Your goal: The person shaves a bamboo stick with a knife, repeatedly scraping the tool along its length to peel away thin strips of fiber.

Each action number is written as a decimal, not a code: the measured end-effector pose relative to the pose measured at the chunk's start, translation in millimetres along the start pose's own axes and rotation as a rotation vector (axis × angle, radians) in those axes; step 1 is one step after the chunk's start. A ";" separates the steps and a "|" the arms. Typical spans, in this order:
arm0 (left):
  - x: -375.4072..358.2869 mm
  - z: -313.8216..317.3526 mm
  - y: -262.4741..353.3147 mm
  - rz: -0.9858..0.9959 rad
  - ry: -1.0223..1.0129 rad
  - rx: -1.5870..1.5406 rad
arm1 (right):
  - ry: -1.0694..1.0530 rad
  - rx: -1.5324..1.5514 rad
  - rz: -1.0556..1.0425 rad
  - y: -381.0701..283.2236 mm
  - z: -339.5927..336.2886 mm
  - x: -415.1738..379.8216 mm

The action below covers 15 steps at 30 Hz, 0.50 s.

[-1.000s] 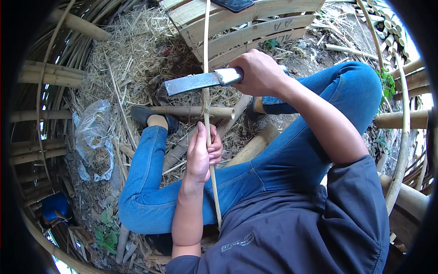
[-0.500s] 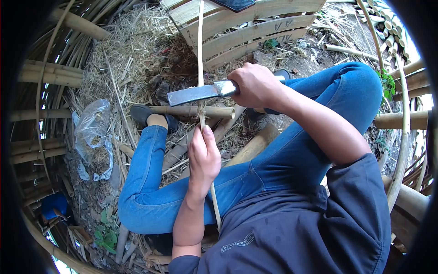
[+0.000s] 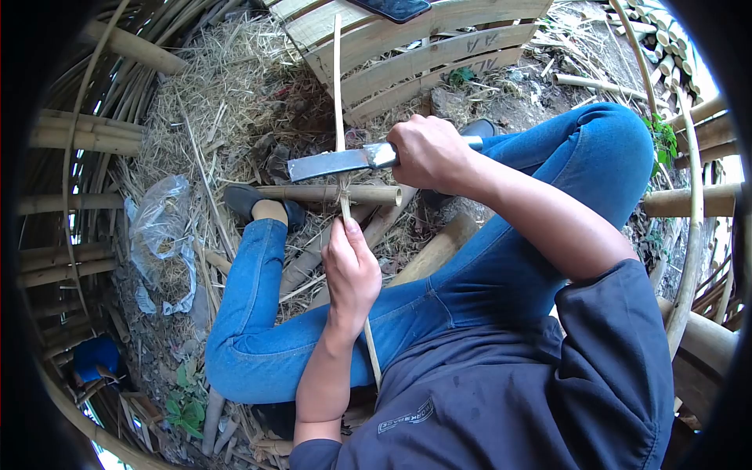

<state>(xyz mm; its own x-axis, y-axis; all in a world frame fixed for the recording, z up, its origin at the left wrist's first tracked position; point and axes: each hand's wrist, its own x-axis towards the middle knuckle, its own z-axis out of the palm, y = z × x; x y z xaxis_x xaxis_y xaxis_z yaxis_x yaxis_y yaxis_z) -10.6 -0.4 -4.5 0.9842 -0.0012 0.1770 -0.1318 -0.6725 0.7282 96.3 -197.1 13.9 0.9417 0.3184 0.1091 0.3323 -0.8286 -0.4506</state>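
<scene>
My right hand (image 3: 432,150) is wrapped round the handle of a broad metal blade (image 3: 329,164), which points left. The blade lies across a long thin bamboo strip (image 3: 338,86). Lower down, my left hand (image 3: 352,270) pinches the same strip between thumb and fingers, and the strip's lower end runs back past my thigh. Just below the blade, the strip crosses a short bamboo pole (image 3: 376,194) lying sideways near my foot.
A wooden crate (image 3: 439,51) with a phone (image 3: 395,8) on top stands ahead. A clear plastic bag (image 3: 160,227) lies on the straw at left. Bamboo poles (image 3: 86,139) line the left side, and cut bamboo (image 3: 666,39) is piled at far right.
The strip's far end has come down toward me and its top now shows. The blade and both hands hold nearly the same places; the view has shifted slightly.
</scene>
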 end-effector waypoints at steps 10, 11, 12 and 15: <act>-10.0 -3.3 2.1 -0.106 -0.094 -0.057 | 0.024 -0.031 0.098 19.4 -10.8 10.7; -9.4 -3.7 3.5 -0.115 -0.092 -0.069 | 0.019 -0.004 0.098 19.3 -9.1 10.3; -8.8 -3.8 4.4 -0.123 -0.092 -0.081 | 0.029 -0.012 0.097 19.2 -8.7 12.2; -3.4 -0.9 -9.4 -0.100 -0.085 -0.139 | 0.064 -0.037 0.103 19.2 -7.1 14.0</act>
<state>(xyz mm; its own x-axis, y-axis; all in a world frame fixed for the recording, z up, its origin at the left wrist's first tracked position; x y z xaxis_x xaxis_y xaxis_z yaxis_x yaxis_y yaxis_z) -12.9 6.6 -11.4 0.9989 -0.0055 0.0466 -0.0416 -0.5641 0.8247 116.2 -211.8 13.1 0.9719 0.2022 0.1205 0.2347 -0.8719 -0.4297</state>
